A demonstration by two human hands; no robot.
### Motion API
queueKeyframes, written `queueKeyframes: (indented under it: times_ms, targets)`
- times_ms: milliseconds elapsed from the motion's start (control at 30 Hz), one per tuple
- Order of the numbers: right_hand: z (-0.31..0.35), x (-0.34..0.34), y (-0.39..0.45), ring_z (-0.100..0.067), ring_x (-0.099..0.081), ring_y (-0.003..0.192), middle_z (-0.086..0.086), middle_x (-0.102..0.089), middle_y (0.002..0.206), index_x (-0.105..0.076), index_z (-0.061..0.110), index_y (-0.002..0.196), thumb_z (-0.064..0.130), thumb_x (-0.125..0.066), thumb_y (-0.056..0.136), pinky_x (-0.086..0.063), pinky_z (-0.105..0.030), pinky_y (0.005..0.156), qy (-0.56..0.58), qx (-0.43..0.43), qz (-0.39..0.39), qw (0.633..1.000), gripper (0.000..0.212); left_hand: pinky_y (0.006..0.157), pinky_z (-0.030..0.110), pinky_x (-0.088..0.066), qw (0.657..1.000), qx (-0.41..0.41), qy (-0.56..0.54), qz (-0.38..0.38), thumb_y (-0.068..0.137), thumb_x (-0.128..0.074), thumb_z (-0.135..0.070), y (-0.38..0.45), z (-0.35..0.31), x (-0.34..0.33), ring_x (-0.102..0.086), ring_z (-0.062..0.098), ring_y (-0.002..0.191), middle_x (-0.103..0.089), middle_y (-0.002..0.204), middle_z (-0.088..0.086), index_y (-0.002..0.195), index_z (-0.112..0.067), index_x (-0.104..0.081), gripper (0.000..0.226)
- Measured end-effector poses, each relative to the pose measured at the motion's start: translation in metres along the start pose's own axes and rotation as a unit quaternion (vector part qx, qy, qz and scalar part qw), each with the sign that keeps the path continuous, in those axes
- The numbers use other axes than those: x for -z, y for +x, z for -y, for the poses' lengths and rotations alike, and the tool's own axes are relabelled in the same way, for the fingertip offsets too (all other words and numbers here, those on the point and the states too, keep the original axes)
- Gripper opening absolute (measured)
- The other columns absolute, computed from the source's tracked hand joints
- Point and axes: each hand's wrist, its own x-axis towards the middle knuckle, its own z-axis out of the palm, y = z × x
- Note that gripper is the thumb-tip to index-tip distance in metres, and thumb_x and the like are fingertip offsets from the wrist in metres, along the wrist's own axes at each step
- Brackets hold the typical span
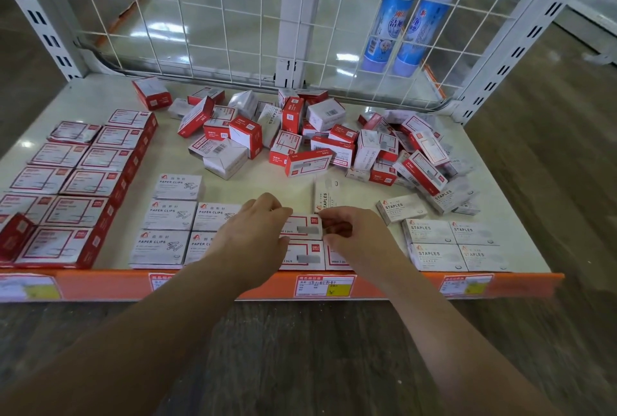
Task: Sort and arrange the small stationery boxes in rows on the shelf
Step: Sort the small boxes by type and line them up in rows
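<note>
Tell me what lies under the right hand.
The right hand covers a red-and-white box in the front row; only its left edge shows. Its label and anything further beneath are hidden.

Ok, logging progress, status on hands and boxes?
Both hands, left and right, pinching small red-and-white staple box into front row. Unsorted box pile waits behind. Nothing blocking.
</note>
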Motion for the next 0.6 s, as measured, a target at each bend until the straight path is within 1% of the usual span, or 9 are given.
queueKeyframes:
  times_ms: [100,200,400,600]
  targets:
    - [-0.0011,0.0005,-0.0002,-0.003,-0.053,0.093,0.004,-0.063,0.118,-0.057,0.02,0.125,0.014,-0.054,0.092,-0.041,-0.008,0.071,0.005,0.001,0.0,1.0,0.034,0.097,0.029,-0.045,1.0,-0.003,-0.001,0.001,0.093,-0.051,-0.029,-0.0002,-0.0004,0.0004,-0.037,0.012,0.121,-0.039,0.131,-0.007,0.14,-0.026,-0.036,0.049]
    - [-0.0015,0.0007,-0.0001,-0.004,-0.054,0.094,0.004,-0.063,0.118,-0.057,0.02,0.124,0.014,-0.054,0.091,-0.044,-0.011,0.074,0.009,-0.002,0.003,1.0,0.034,0.097,0.029,-0.045,1.0,-0.001,-0.001,0.001,0.093,-0.051,-0.029,-0.0005,-0.0003,-0.0001,-0.037,0.012,0.122,-0.039,0.131,-0.007,0.141,-0.026,-0.036,0.05]
    - [-0.0007,0.0008,-0.0013,-0.002,-0.053,0.093,0.005,-0.062,0.119,-0.056,0.021,0.126,0.014,-0.053,0.092,-0.043,-0.008,0.068,0.009,-0.003,0.002,1.0,0.035,0.095,0.029,-0.045,1.0,0.005,-0.007,0.0,0.093,-0.052,-0.029,-0.0001,-0.001,-0.0002,-0.037,0.012,0.122,-0.039,0.132,-0.006,0.14,-0.026,-0.036,0.05]
    - [0.0012,0.001,-0.0018,-0.003,-0.054,0.095,0.004,-0.062,0.119,-0.056,0.022,0.126,0.015,-0.052,0.092,-0.044,-0.012,0.073,0.003,0.002,0.005,1.0,0.034,0.095,0.028,-0.044,1.0,0.005,-0.009,-0.003,0.093,-0.051,-0.029,-0.001,0.0001,-0.0004,-0.037,0.012,0.123,-0.039,0.133,-0.006,0.141,-0.025,-0.036,0.05]
